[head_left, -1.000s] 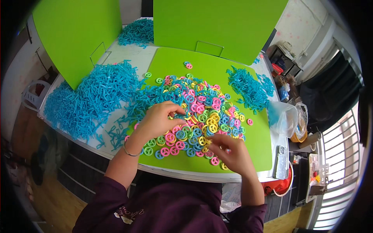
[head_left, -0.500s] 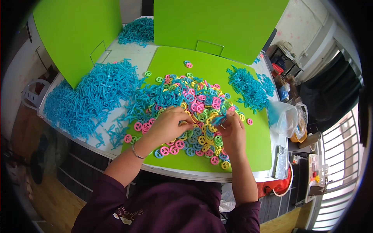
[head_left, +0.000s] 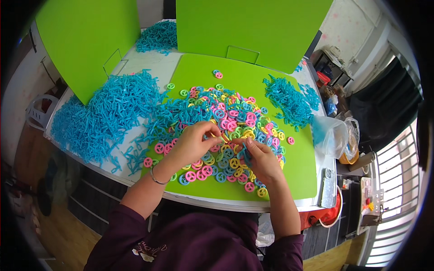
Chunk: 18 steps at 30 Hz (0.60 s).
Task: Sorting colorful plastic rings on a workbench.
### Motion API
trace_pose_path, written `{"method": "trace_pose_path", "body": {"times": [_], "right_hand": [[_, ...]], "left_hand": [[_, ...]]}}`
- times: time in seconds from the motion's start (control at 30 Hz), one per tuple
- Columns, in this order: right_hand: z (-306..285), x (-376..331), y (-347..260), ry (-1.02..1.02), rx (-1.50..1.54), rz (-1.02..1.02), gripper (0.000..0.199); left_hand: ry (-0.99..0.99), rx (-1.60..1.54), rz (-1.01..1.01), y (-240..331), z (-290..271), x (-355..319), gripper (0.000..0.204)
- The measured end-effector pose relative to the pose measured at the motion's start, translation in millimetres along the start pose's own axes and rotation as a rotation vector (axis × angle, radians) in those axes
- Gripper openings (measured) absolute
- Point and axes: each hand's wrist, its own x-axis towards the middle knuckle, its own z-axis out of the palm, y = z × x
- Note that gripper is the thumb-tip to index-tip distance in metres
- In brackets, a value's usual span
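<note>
A heap of small plastic wheels (head_left: 220,176) in pink, blue, yellow and green lies on the green mat (head_left: 296,180). Above its near middle, my left hand (head_left: 192,143) is closed, thumb and forefinger pinched together; what they hold is too small to make out. Close to its right is my right hand (head_left: 264,162), its fingertips pointing toward the left ones. A teal plastic clip-like piece (head_left: 244,156) is gripped in the right fingers, partly covered by them. More teal pieces (head_left: 185,110) lie over the heap's far left side.
A large mound of teal pieces (head_left: 115,106) covers the table's left side, with smaller piles at far left (head_left: 158,36) and right (head_left: 289,104). Green panels (head_left: 253,27) stand behind. A phone (head_left: 328,187) and a clear plastic bag (head_left: 329,135) sit at the right edge.
My right hand has moved left and slightly down with the teal piece, closer to my left hand. The left hand has shifted only slightly and stays pinched.
</note>
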Motion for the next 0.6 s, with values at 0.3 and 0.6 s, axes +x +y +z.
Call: {"method": "trace_pose_path", "body": {"times": [0.3, 0.6], "right_hand": [[2, 0, 9, -0.095, 0.138, -0.22, 0.026], [1, 3, 16, -0.058, 0.013, -0.18, 0.017]], "left_hand": [[-0.193, -1.019, -0.524, 12, 13, -7, 0.02], [-0.26, -1.329, -0.709, 20, 11, -8, 0.019]]}}
